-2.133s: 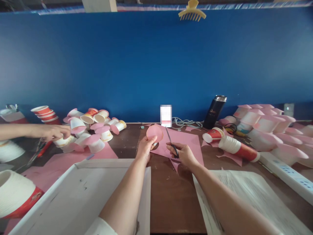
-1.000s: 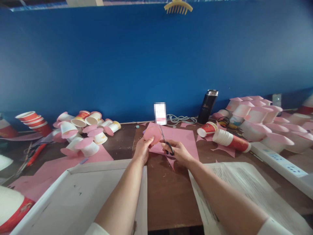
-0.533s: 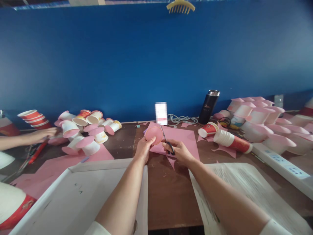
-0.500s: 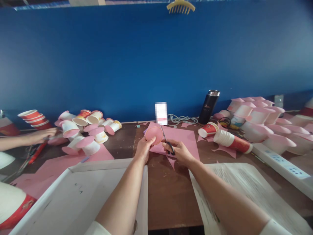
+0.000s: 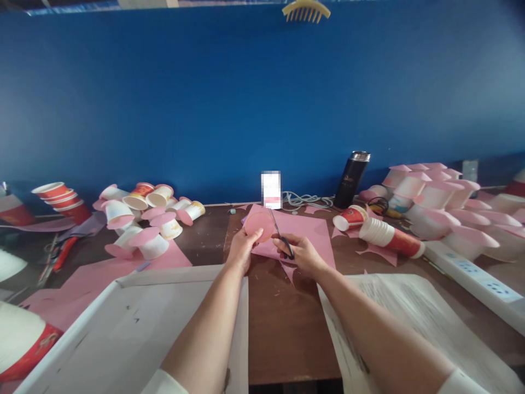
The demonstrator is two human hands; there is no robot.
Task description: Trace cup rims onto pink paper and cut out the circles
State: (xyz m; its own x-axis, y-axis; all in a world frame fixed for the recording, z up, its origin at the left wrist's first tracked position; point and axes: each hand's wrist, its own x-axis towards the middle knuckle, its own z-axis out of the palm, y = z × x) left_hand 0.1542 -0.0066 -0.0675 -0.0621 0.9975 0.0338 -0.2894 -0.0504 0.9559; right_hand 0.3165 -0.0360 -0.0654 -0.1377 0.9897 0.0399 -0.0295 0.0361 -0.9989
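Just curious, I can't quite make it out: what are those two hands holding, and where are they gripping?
The left hand pinches a pink paper disc at its lower edge. The right hand holds black-handled scissors by the handle loops, blades at the disc's right edge.

- The scissors [image 5: 282, 236] show only their blades and a bit of black handle; the rest is hidden inside the right hand [image 5: 301, 254], so the finger loops cannot be seen.
- Left of the scissors, the pink disc [image 5: 259, 225] has its lower edge covered by the left hand [image 5: 241, 249].
- Behind the scissors, a small upright white card [image 5: 270, 189] is blurred out; its print cannot be read.
- Far left of the scissors, a white and red cup [image 5: 20, 342] is cut off by the picture's edge.
- Above the scissors, a yellow comb-like clip [image 5: 305, 11] is cut by the top edge.
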